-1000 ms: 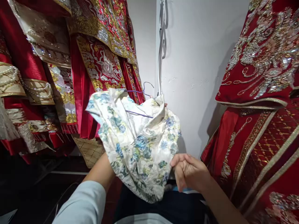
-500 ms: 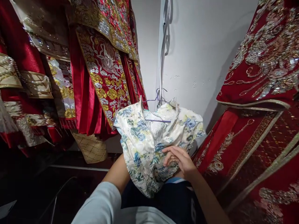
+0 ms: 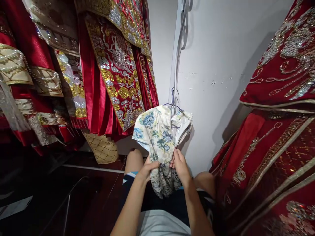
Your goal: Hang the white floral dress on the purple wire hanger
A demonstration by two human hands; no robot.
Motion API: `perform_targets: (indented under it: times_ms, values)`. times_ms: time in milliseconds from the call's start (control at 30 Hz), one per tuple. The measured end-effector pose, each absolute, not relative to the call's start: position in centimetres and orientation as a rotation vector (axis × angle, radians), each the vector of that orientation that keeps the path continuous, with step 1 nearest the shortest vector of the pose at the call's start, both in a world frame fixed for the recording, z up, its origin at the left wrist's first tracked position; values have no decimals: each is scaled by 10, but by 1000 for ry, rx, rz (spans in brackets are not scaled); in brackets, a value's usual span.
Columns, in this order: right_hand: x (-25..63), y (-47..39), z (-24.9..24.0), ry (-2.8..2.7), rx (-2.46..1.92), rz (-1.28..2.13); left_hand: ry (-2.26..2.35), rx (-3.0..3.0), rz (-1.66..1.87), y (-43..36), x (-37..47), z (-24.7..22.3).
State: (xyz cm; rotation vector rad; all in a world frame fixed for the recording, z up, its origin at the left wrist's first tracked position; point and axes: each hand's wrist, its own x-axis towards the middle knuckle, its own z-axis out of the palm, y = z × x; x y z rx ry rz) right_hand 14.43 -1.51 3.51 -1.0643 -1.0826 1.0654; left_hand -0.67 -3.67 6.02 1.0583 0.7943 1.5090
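Note:
A white garment with blue and green flowers hangs on a thin purple hanger in front of the wall. Its collar opening faces right, and the lower part is bunched between my hands. My left hand grips its left side, the thumb lying over the cloth. On the right, my right hand is closed on the garment's front edge, fingers curled in. The garment's lower end hangs gathered just above my lap.
Red embroidered garments hang at the left, with a gold quilted piece below them. More beaded red garments hang at the right. A white strap runs down the pale wall. A pale bar lies low at the left.
The garment has turned and narrowed, its opening now toward the right. My left hand has come out from behind it and holds its side. My right hand has closed on the front edge.

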Motion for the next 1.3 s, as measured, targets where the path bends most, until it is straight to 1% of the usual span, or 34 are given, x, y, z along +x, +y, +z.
perform_targets:
  times_ms: [100,200,267,333,467,533,567,600,667,733,767,900,1167,1233,1300]
  values:
    - [136,-13,31,-1067,-1019,1158,826,1052,1374,-43,2,65]
    - [137,-14,33,-1057,-986,1179,881,1038,1391,-39,4,67]
    - [144,-17,37,-1038,-979,1171,911,1033,1427,-30,0,61]
    - [152,-22,42,-1016,-978,1161,1010,1020,1562,-18,-7,48]
    - [160,-32,50,-1031,-1041,1148,1381,1042,2083,-6,-13,18]
    - [157,-35,51,-1083,-1053,1129,1462,1247,2288,-9,-8,9]
    - [154,-36,51,-1116,-1046,1120,1434,1420,2298,-12,-3,7]
    - [150,-36,51,-1150,-1033,1112,1371,1598,2224,-15,2,7]
    - [144,-36,50,-1204,-1009,1107,1205,1828,1930,-19,14,9]
    - [142,-33,51,-1226,-995,1106,1115,1861,1694,-18,25,13]
    - [143,-31,53,-1229,-992,1105,1105,1848,1645,-17,29,15]
    - [153,-8,74,-1188,-978,1055,1106,1901,1532,-8,34,19]
    - [156,80,171,-1114,-937,936,1166,1950,1381,9,19,-6]
    - [153,91,188,-1114,-922,916,1152,1982,1333,13,16,-6]
    - [151,94,197,-1128,-908,904,1132,2013,1290,17,13,3]
